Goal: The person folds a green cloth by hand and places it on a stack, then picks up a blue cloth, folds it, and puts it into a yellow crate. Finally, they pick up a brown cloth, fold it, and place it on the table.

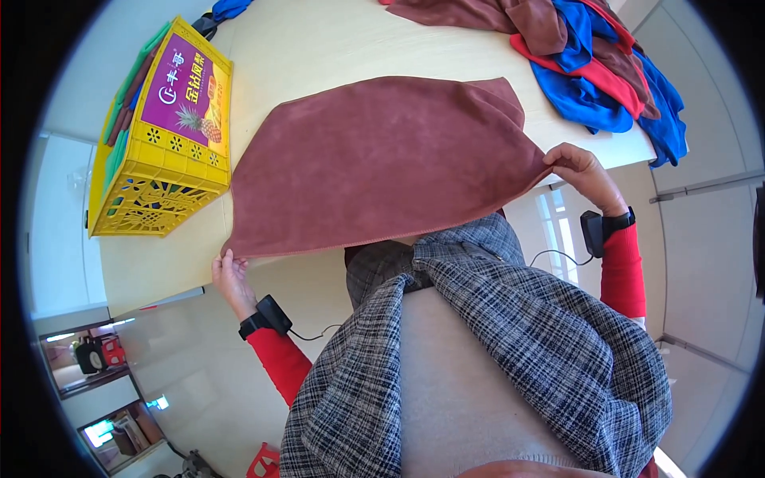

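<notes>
A large brown cloth (382,159) lies spread on the pale table (319,48), its near edge hanging over the table's front. My left hand (229,275) pinches the cloth's near left corner at the table edge. My right hand (580,171) pinches the near right corner. The cloth's far right corner is folded over a little. Both wrists carry a black band with a small device, over red sleeves.
A yellow plastic crate (163,151) holding folded cloths stands on the table's left side. A heap of blue, red and brown cloths (590,56) lies at the far right, spilling over the edge. My checked jacket fills the lower middle of the view.
</notes>
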Motion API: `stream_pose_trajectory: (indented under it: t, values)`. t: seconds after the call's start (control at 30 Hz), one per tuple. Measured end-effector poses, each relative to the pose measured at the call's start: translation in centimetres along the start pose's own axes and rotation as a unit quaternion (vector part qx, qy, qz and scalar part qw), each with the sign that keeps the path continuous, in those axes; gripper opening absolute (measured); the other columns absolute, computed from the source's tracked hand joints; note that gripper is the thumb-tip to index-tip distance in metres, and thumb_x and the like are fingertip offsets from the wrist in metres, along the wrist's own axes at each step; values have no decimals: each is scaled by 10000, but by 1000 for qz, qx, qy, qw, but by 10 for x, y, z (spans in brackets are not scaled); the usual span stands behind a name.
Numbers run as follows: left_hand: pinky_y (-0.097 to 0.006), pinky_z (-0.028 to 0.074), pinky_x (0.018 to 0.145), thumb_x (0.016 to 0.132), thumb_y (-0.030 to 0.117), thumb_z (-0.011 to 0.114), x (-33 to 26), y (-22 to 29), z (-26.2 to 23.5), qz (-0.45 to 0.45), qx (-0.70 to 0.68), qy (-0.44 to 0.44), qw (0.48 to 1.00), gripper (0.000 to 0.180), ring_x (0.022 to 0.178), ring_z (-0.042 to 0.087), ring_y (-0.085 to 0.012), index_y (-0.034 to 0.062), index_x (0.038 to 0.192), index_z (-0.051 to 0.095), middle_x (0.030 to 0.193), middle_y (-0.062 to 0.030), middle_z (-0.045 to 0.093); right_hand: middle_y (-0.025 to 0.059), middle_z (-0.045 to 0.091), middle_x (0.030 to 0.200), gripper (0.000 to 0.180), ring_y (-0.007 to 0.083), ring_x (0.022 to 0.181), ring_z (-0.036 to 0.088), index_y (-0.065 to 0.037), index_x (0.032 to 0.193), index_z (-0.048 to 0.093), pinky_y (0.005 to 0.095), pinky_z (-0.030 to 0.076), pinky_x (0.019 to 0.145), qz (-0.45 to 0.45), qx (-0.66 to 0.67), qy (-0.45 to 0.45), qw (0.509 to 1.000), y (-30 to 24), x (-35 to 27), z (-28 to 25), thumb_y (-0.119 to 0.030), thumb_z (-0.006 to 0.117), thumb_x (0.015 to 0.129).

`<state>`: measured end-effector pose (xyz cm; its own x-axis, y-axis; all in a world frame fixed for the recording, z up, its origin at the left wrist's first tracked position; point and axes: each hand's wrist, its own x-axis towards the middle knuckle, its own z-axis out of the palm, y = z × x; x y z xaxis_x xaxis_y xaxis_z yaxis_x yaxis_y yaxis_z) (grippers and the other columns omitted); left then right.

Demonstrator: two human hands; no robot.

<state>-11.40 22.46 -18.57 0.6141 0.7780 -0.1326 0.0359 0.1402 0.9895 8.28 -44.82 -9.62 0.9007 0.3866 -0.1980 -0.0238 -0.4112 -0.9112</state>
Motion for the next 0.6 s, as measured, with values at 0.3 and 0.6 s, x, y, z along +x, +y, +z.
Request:
stream_pose_trajectory:
  t: [0.3,0.6]
  values:
    - [-251,475,662,947,129,697,-5,29,39,52,8,12,999,99,705,578,-95,93,1009,629,817,21,608,40,653,928,89,113,864,644,15,991,650,257,530,807,-102,-133,63,984,-16,22,11,47,609,919]
    - [-234,469,660,959,129,680,-22,47,95,102,29,-47,993,100,711,575,-76,75,1036,645,823,11,624,35,647,963,149,131,957,640,-12,1045,636,276,537,886,-124,-57,-5,991,-49,43,51,52,610,913]
